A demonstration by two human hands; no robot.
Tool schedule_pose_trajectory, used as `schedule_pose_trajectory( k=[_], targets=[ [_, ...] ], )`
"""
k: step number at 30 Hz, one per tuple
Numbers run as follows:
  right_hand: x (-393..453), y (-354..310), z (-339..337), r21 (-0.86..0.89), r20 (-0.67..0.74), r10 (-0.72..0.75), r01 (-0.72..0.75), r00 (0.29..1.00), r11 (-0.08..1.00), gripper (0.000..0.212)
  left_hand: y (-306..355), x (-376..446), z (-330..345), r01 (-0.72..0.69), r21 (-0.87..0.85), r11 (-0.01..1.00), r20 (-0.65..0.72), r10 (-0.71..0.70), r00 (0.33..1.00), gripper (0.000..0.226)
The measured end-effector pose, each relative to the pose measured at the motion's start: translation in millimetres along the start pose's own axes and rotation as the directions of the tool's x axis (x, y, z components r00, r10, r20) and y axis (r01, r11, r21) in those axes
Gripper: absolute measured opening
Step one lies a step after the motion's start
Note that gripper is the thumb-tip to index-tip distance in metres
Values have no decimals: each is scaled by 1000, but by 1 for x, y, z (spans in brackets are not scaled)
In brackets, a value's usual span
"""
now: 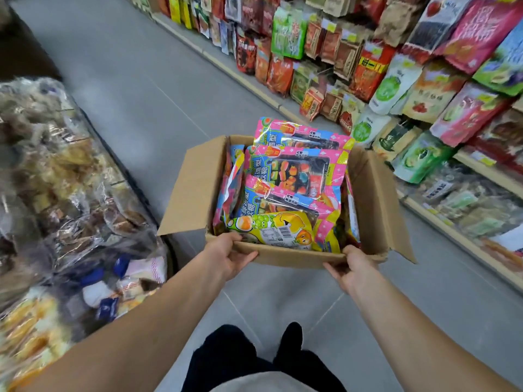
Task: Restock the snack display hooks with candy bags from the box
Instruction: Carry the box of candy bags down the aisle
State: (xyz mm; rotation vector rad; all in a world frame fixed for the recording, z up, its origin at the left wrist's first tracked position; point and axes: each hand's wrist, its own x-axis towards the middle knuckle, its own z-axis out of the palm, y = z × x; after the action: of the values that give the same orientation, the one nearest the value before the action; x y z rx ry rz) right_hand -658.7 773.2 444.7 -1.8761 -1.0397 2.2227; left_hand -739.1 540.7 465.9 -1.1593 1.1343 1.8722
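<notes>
Cardboard box, flaps open, stuffed with pink-blue candy bags.

I'm in a shop aisle: on my right, shelves crowded with hanging snack bags; on my left, a bin of wrapped pastries; grey tiled floor runs between them.

A single wide-angle head view looks forward and steeply down along both forearms, close over the left hand and right hand. The open cardboard box sits just beyond them, mid-frame. Floor stretches ahead; shelving curves along both edges.
</notes>
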Motion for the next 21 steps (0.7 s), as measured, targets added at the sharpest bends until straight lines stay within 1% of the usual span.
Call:
schedule_pose_trajectory(
  k=[4, 8, 11, 15, 21],
  targets=[
    [20, -45, 82, -77, 52, -15, 19, 999, 997, 40, 52, 30, 29, -23, -75, 997, -50, 20, 999, 9],
    [54, -75, 184, -202, 98, -6, 26, 995, 979, 40, 126, 73, 46, -11, -164, 986, -92, -4, 996, 11],
    [77, -82, 267, -272, 110, 19, 11, 994, 962, 41, 196, 108, 47, -35, -177, 984, -117, 14, 993, 11],
    [86, -92, 382, -280, 91, 35, -8, 995, 960, 42, 298, 147, 48, -42, -174, 984, -160, 14, 987, 9],
    [97, -119, 546, -328, 115, 75, -33, 991, 944, 44, 444, 184, 59, -53, -214, 975, -192, 11, 981, 10]
  ],
)
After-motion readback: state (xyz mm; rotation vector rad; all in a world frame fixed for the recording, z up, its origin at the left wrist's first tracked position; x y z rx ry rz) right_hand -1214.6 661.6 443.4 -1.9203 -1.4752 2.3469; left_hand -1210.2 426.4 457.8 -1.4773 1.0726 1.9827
